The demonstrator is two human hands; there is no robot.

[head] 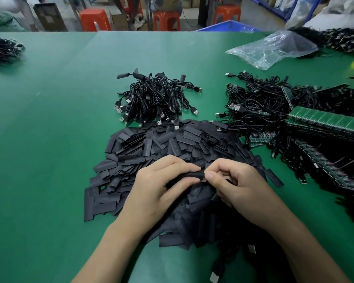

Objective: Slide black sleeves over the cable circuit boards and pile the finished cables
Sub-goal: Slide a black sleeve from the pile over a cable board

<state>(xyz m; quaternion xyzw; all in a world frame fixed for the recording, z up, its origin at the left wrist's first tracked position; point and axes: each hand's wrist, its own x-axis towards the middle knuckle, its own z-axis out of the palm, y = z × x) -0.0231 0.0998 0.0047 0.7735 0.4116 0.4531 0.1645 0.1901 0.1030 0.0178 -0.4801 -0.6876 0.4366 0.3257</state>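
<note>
The left hand [161, 186] and the right hand [235, 184] are close together over a big heap of flat black plastic sleeves [151, 148] on the green table mat [49, 119]. The left hand has its fingers and thumb curled round one black tube sleeve [193, 175], which lies sideways between the two hands. The right hand pinches the end of that sleeve with its thumb and first finger. I cannot tell what is inside the sleeve, for the fingers hide it. Just behind the heap sits a pile of black cables with silver plugs [155, 97], and some have sleeves on them. To the right lies a tangle of black cables [258, 103] joined to long green circuit board strips [325, 119]. Farther back on the right is a crinkly clear plastic bag [274, 48]. A dark bunch of cables [2, 48] rests at the far left edge. Orange plastic stools [94, 19] stand past the table
</note>
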